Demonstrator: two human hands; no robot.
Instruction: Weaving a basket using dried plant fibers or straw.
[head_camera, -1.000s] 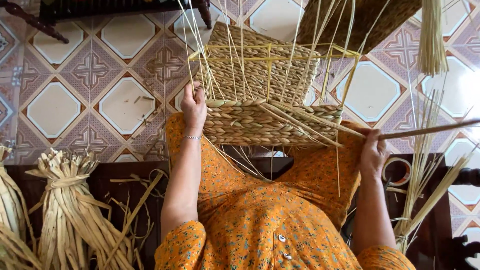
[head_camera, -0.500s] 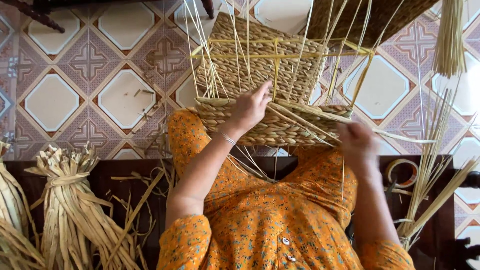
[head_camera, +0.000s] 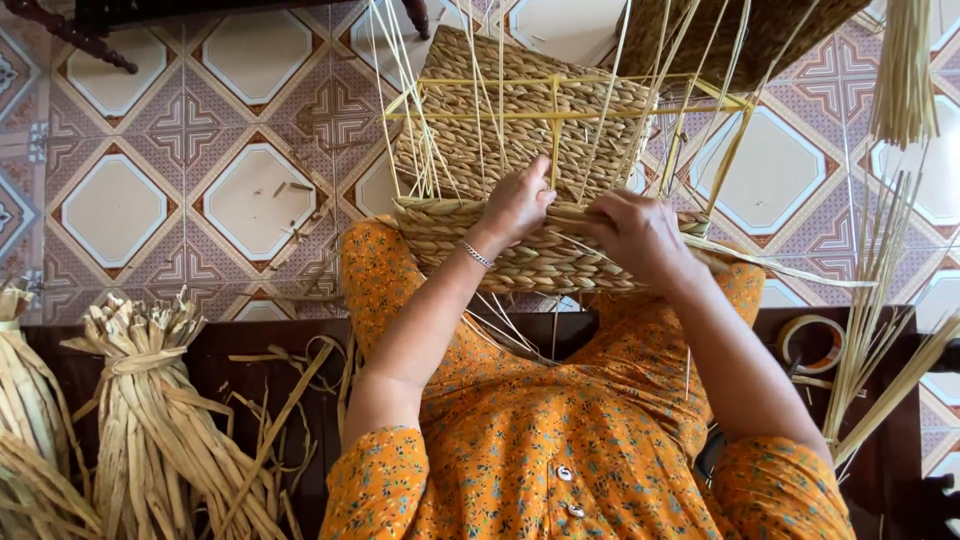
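While both hands, left (head_camera: 517, 205) and right (head_camera: 635, 232), pinch straw strands, the half-woven tan basket (head_camera: 520, 200) rests on the lap.

Setting was a home-based weaving workplace. Patterned ceramic floor tiles in purple and cream (head_camera: 180, 170) lay beyond the hands. Tied bundles of dried tan reed (head_camera: 150, 420) stood to the left of the hands, loose pale straw stalks (head_camera: 880, 330) to their right, over a dark wooden bench (head_camera: 250, 350).
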